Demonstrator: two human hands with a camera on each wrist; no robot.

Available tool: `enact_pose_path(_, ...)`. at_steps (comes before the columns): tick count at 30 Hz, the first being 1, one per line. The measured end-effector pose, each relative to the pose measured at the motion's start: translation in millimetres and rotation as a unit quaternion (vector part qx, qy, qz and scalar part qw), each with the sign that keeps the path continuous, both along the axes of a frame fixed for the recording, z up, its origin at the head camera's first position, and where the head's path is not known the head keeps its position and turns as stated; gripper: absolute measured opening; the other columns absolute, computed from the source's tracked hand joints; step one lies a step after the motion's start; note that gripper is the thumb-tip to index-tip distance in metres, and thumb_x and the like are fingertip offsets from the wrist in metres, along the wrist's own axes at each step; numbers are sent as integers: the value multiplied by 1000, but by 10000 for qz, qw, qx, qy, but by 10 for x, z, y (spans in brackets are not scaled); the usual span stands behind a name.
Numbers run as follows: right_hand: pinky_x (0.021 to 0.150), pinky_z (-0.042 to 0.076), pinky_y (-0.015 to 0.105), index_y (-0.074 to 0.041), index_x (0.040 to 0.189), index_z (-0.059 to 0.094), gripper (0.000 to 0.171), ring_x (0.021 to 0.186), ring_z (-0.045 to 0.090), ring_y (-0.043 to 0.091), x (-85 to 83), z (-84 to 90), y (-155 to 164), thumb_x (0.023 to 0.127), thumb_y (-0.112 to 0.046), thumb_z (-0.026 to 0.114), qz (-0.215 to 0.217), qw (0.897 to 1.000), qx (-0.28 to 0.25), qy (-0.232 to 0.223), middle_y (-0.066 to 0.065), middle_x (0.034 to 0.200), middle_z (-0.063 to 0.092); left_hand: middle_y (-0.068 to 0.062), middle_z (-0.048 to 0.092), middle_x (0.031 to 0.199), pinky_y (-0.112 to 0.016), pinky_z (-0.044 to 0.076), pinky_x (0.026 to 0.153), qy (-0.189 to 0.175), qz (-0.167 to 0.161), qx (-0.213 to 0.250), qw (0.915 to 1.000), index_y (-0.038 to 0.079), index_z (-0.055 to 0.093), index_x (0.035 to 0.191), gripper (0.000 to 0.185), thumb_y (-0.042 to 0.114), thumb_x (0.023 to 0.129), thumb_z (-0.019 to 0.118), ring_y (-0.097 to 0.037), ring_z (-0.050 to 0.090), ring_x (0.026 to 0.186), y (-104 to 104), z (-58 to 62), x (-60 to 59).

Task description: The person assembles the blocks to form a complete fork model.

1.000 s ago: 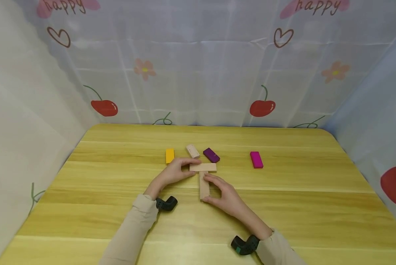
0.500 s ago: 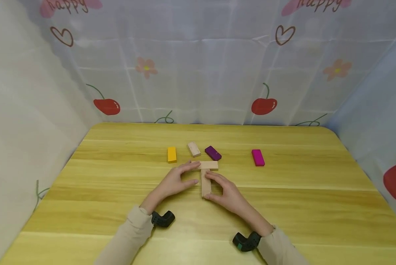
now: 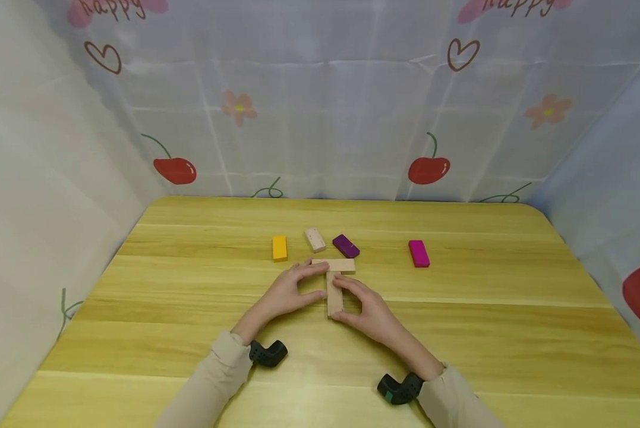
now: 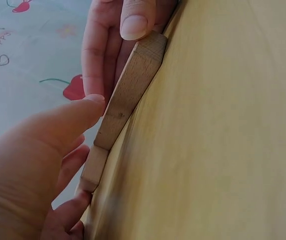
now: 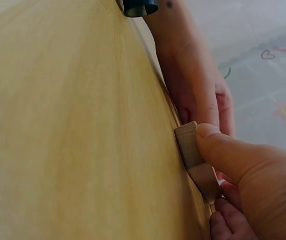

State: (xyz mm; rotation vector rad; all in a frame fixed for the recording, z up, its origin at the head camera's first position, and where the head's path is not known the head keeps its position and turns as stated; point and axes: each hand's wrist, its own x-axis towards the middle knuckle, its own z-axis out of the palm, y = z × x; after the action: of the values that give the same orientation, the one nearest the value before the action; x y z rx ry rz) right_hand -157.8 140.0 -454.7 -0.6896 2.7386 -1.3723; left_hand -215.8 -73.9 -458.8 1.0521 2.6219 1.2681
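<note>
Two plain wooden blocks lie flat in a T on the yellow table (image 3: 459, 333): a cross block (image 3: 341, 265) and a stem block (image 3: 334, 295) running toward me. My left hand (image 3: 315, 280) touches the cross block's left end with its fingers, and its thumb (image 4: 78, 117) rests against the stem block's (image 4: 133, 90) left side. My right hand (image 3: 350, 298) grips the stem block, thumb (image 5: 217, 145) on its near end (image 5: 187, 142) and fingers curled along its right side.
Beyond the T lie a yellow block (image 3: 279, 247), a short plain block (image 3: 315, 239), a purple block (image 3: 346, 245) and, farther right, a magenta block (image 3: 418, 253). A cherry-print curtain (image 3: 320, 119) closes off the back and both sides.
My left hand has drawn back from the cross block's left end, and its thumb now meets the stem block. The right hand and the blocks have hardly moved.
</note>
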Motion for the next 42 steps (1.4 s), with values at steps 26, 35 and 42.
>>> enact_pose_path(26, 100, 31, 40, -14, 129, 48, 61, 124, 36, 19, -15, -2, 11, 74, -28, 71, -13, 9999, -119, 9, 1, 134, 42, 6, 37, 138, -52, 4, 105, 166, 103, -569, 9982, 16, 44, 133, 65, 46, 78, 63, -29, 15, 133, 101, 18, 20)
enact_pose_path(35, 100, 31, 38, -14, 129, 47, 58, 124, 37, 18, -18, 27, 4, 76, -26, 70, -32, 9999, -151, 13, 0, 133, 44, 7, 38, 137, -51, 5, 105, 189, 112, -542, 9983, 16, 43, 133, 67, 46, 77, 63, -26, 18, 133, 88, 20, 8)
enact_pose_path(42, 98, 33, 36, -7, 130, 45, 55, 122, 40, 23, -62, 116, 63, 80, -13, 66, 0, 9947, -936, -416, 10, 130, 47, 8, 37, 137, -48, 4, 106, 139, 127, -612, 9979, 18, 42, 134, 67, 49, 77, 62, -25, 17, 133, 92, 3, 1)
